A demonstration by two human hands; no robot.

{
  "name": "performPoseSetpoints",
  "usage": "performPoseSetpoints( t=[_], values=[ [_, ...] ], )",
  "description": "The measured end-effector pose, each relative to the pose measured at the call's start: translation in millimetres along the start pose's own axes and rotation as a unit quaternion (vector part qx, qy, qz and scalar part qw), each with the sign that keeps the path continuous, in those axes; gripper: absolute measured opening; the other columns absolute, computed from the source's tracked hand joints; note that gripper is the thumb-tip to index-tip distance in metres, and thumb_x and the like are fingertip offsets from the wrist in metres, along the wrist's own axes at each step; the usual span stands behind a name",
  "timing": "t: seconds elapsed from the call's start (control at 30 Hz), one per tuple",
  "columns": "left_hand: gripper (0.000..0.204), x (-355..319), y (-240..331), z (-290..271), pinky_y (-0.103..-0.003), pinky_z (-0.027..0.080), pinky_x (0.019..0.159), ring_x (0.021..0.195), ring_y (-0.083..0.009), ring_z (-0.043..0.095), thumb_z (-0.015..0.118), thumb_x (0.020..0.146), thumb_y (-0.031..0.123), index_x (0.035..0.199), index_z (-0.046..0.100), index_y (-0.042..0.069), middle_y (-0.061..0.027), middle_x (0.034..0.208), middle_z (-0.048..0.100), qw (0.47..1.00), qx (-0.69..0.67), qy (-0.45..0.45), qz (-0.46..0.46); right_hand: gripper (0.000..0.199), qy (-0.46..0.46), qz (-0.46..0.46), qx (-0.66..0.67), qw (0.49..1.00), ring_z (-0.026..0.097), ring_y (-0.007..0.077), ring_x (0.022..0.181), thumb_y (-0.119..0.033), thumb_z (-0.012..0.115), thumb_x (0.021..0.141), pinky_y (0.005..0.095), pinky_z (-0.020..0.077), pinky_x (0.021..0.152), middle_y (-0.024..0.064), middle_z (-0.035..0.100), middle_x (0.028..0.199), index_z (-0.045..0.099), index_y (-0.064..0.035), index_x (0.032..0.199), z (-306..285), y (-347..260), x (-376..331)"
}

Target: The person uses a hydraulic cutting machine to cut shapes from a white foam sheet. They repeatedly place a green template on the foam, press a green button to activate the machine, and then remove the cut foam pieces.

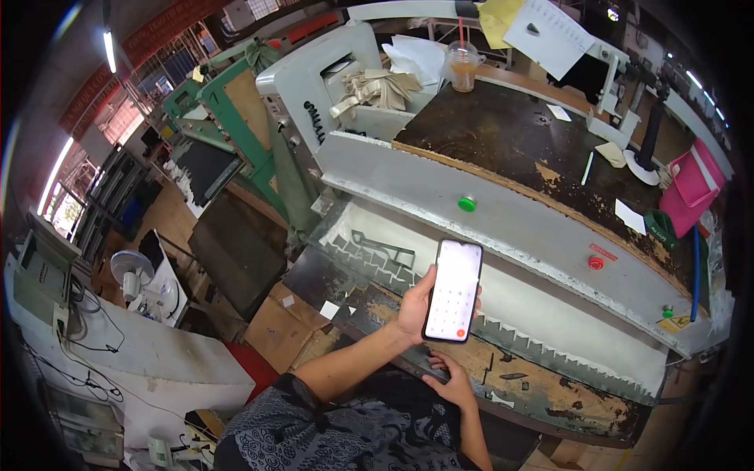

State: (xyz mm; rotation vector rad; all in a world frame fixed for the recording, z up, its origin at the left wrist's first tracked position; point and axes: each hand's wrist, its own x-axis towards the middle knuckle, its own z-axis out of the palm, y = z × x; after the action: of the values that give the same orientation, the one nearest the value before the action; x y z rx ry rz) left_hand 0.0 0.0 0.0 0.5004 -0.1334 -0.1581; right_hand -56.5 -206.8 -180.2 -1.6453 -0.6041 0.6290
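My left hand is wrapped round a smartphone, held upright with its lit screen facing me. The screen shows a keypad with an orange-red round key at the bottom. Fingertips show at the phone's right edge. Lower down, my right hand rests at the front edge of the worn machine bed, holding nothing, its thumb and fingers apart. Behind the phone runs a white trough with a jagged metal strip along its near side. A dark metal bracket lies at the trough's left part.
A grey panel with a green button and a red button rises behind the trough. On the dark worktop stand a plastic cup with a straw and a pink container. A fan stands at the left.
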Motion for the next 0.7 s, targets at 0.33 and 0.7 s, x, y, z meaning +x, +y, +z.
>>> performPoseSetpoints(
  t=[0.33,0.7],
  values=[
    [0.046,197.5,103.2,75.1,-0.047,0.060,0.089,0.103,-0.0304,0.073,0.058,0.104,0.027,0.138,0.055,-0.004,-0.0209,0.113,0.072,0.911,0.367,0.143,0.118,0.063,-0.055,-0.032,-0.192,0.979,0.067,0.0373,0.121,-0.039,0.084,0.087,0.0434,0.0500,0.106,0.0186,0.073,0.125,0.065,-0.0073,0.138,7.4,-21.1,-6.9],
    [0.060,227.4,133.1,33.8,-0.043,0.055,0.099,0.111,-0.0379,0.071,0.080,0.075,0.031,0.124,0.071,-0.002,-0.0255,0.114,0.073,0.441,0.858,0.132,0.227,0.042,0.126,0.044,-0.140,0.981,0.069,0.0404,0.103,-0.024,0.084,0.082,0.0469,0.0543,0.094,0.0150,0.079,0.106,0.073,-0.0045,0.118,42.9,-2.9,-9.7]
  ],
)
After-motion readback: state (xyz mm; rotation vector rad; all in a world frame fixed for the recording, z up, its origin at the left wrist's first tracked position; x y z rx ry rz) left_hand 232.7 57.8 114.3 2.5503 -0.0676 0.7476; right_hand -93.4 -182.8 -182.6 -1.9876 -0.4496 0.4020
